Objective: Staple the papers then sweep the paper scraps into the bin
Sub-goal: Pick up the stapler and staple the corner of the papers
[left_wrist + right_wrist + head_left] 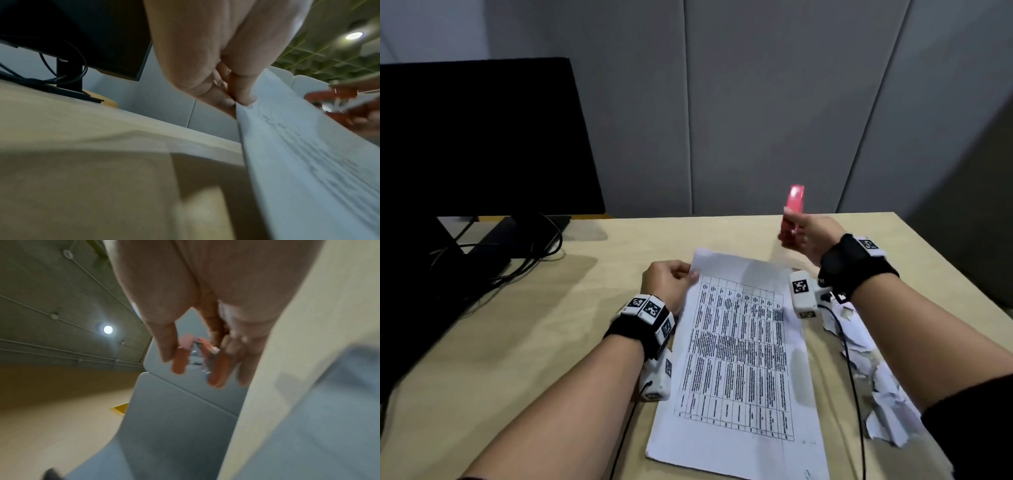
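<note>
A stack of printed papers [739,349] with a table on the top sheet lies on the wooden desk [517,342]. My left hand [671,279] pinches the stack's far left corner between thumb and fingers; the same papers [308,154] and left hand [236,99] fill the left wrist view. My right hand [804,240] holds a red stapler [792,210] in the air beyond the papers' far right corner, its top arm swung up. In the right wrist view the stapler [205,361] sits between the curled fingers [242,363], blurred. Torn white paper scraps [883,394] lie right of the stack.
A black monitor [482,137] on its stand with dark cables [530,253] occupies the desk's left side. Grey partition panels [756,102] rise behind the desk. A cable [852,377] from my right wrist camera trails over the scraps. No bin shows.
</note>
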Available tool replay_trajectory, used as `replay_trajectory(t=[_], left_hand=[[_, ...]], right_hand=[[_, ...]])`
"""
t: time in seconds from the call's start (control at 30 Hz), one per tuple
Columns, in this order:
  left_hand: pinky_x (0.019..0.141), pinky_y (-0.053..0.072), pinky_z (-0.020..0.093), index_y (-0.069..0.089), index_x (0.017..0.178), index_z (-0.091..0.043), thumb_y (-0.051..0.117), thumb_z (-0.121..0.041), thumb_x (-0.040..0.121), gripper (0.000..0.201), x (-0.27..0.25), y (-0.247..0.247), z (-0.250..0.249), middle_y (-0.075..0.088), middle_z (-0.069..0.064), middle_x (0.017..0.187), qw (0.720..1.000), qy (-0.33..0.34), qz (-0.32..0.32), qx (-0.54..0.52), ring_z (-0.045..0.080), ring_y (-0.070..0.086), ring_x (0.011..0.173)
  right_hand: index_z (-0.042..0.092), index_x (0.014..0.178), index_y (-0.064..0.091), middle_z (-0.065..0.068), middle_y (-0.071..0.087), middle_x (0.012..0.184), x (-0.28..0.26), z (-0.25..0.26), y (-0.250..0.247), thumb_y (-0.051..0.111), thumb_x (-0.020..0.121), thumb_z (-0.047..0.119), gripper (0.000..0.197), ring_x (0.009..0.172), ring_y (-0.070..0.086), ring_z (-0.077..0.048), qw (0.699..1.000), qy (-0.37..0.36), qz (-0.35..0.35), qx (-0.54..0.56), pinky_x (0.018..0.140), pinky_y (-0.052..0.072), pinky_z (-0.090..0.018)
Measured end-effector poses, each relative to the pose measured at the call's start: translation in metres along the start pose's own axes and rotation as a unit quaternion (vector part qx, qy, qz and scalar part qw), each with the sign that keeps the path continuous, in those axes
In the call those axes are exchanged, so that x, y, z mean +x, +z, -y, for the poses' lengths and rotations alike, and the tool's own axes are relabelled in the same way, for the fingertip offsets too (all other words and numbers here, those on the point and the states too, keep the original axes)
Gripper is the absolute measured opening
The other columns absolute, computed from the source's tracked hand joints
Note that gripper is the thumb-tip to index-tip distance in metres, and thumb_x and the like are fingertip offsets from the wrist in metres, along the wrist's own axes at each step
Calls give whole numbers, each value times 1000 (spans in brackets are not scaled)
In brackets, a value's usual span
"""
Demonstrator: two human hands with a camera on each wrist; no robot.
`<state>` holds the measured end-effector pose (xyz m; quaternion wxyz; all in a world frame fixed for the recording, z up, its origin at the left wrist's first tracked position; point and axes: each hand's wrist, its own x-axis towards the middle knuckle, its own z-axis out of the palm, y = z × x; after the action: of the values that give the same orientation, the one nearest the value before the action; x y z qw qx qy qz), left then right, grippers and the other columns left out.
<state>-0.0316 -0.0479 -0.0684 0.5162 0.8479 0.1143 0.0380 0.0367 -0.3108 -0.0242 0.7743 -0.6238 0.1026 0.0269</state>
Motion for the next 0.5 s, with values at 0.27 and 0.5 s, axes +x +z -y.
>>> replay_trajectory(t=[0.27, 0.5], left_hand=[[79, 55, 24, 77, 86, -13, 78, -25, 76, 16, -3, -6, -9, 75, 0, 78, 999, 47, -2, -25, 16, 69, 74], [80, 56, 25, 77, 93, -12, 76, -24, 79, 18, -4, -13, -14, 75, 1, 81, 997, 64, 8, -35, 15, 69, 75]], right_hand=[[-2, 106, 60, -16, 74, 94, -53, 18, 69, 77, 75, -1, 36, 85, 73, -28, 955, -200, 206, -70, 81, 57, -31], [-7, 121, 55, -2, 77, 98, -51, 9, 75, 77, 79, -2, 48, 86, 75, -6, 933, -171, 211, -237, 82, 57, -21]])
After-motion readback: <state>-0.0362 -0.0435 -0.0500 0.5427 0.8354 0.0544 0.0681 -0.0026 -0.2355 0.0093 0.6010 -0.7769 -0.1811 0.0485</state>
